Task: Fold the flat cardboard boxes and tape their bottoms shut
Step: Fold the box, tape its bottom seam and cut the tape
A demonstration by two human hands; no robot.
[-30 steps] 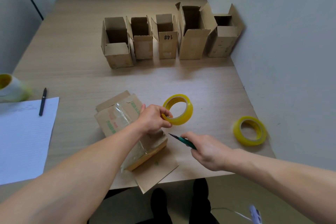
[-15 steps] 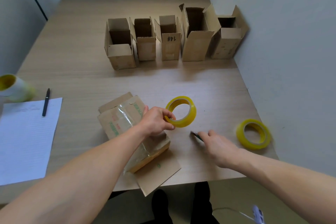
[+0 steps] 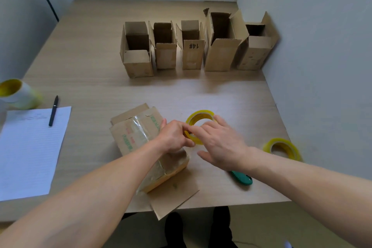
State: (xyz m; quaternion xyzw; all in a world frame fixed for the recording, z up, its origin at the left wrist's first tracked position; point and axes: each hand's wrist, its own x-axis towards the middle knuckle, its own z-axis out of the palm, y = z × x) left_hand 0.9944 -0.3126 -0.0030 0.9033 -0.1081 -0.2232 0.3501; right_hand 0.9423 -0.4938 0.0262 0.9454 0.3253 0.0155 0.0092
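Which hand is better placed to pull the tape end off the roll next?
Right, probably. The left hand grips the tape roll and so is occupied. The right hand holds nothing, and its straight fingers reach the roll's rim.

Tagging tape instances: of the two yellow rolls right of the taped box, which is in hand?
The centre roll: the left hand grips it beside the box, with the right hand over it. The other roll lies untouched farther right.

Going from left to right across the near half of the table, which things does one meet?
sheet of paper → cardboard box → held tape roll → green cutter → loose tape roll
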